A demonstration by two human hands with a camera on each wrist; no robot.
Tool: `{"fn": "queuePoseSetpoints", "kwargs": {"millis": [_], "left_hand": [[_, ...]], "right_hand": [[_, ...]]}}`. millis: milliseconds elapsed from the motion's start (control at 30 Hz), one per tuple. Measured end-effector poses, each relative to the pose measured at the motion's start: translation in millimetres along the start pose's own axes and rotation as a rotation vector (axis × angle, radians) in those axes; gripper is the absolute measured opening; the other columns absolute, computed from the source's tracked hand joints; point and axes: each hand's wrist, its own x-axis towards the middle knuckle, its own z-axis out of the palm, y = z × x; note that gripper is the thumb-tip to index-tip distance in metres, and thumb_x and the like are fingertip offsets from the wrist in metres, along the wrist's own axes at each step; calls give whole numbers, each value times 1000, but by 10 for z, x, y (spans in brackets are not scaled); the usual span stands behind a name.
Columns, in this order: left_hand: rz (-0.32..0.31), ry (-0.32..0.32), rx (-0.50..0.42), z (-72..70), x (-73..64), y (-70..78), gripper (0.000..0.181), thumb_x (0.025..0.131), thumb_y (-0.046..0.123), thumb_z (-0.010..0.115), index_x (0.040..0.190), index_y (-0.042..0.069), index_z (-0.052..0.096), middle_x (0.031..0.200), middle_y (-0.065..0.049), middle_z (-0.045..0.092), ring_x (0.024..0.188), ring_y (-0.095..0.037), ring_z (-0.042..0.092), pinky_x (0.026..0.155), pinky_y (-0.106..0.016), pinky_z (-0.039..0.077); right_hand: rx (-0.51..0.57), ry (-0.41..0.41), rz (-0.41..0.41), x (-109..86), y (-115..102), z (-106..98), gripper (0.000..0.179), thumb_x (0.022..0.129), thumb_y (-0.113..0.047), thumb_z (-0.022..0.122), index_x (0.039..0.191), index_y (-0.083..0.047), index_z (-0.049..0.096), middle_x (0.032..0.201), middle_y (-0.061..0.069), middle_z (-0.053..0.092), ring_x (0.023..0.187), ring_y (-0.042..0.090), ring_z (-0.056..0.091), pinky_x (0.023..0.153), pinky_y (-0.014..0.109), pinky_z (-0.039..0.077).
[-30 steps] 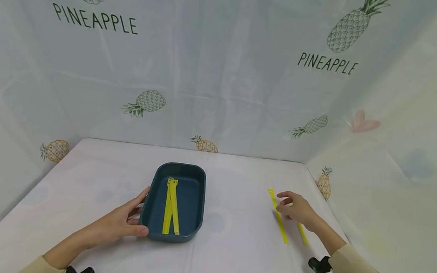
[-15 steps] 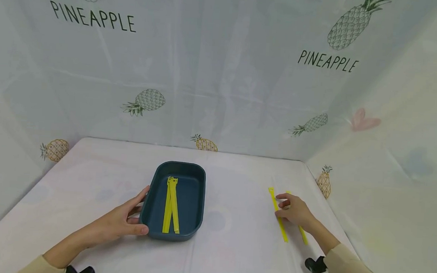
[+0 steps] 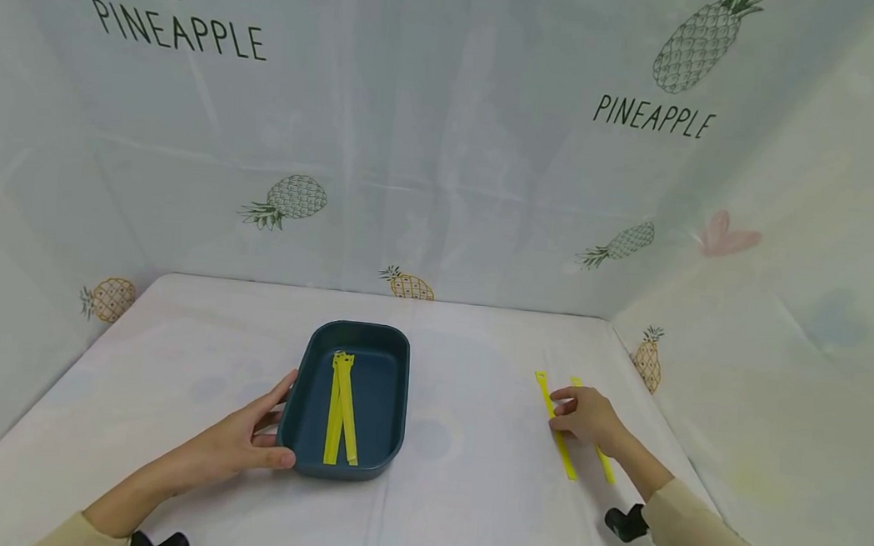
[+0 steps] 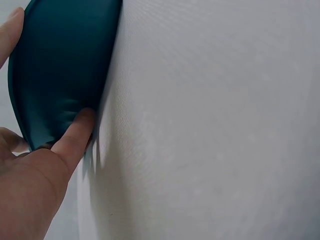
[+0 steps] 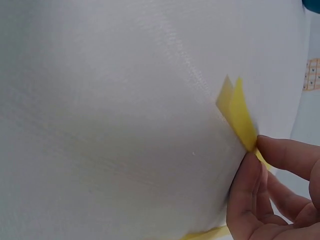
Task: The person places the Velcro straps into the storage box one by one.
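Observation:
A dark teal rectangular dish (image 3: 391,412) stands left of centre, with two yellow cable straps (image 3: 348,410) overlapping inside. Along its left side lies my left hand (image 3: 242,441), fingers and thumb spread, fingertips pressing the outer wall. On the right, my right hand (image 3: 588,418) pinches another flat yellow cable strap (image 3: 565,458), with a slotted head, between thumb and forefinger around its middle; the right wrist view shows this strap (image 5: 241,120) at the fingertips. A similar yellow strap (image 3: 604,464) lies beneath the right hand, its middle hidden by it.
A white cloth (image 3: 460,508) covers the table. Pineapple-print curtains (image 3: 446,123) enclose it at the back and sides. Black wrist devices (image 3: 626,523) sit below both wrists, by the beige sleeves (image 3: 700,523).
My right hand has come down, and its thumb and forefinger have closed on the left strap. The far end of the other strap has come into sight. My left hand stays at the dish.

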Motion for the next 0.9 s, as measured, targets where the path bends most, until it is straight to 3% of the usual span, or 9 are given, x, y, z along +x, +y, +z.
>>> {"fn": "queuePoseSetpoints", "kwargs": {"millis": [200, 533, 767, 900], "left_hand": [[-11, 4, 1, 0, 3, 36, 117, 95, 27, 84, 172, 30, -4, 175, -28, 9, 141, -41, 55, 102, -33, 58], [6, -14, -11, -5, 0, 56, 117, 96, 25, 83, 172, 27, -6, 173, -31, 8, 139, -43, 56, 101, -33, 59], [-12, -11, -9, -57, 9, 85, 116, 96, 25, 83, 172, 27, -5, 174, -30, 10, 140, -42, 55, 101, -32, 59], [-4, -27, -21, -73, 12, 110, 116, 96, 25, 82, 172, 27, -5, 173, -31, 9, 140, -42, 55, 101, -32, 59]], "right_hand": [[5, -5, 31, 16, -51, -21, 48, 91, -1, 81, 135, 6, 63, 96, 10, 65, 75, 19, 65, 69, 28, 61], [-17, -31, 15, 19, -72, -19, 49, 92, -3, 81, 136, 5, 62, 97, 10, 62, 77, 20, 60, 68, 29, 57], [-117, -49, -23, 205, -116, -40, 65, 93, -14, 81, 150, 2, 54, 109, 15, 66, 78, 20, 61, 67, 28, 53], [-102, -82, 0, 287, -126, -55, 70, 94, -15, 81, 154, 2, 49, 113, 16, 64, 81, 20, 59, 70, 29, 50]]}}
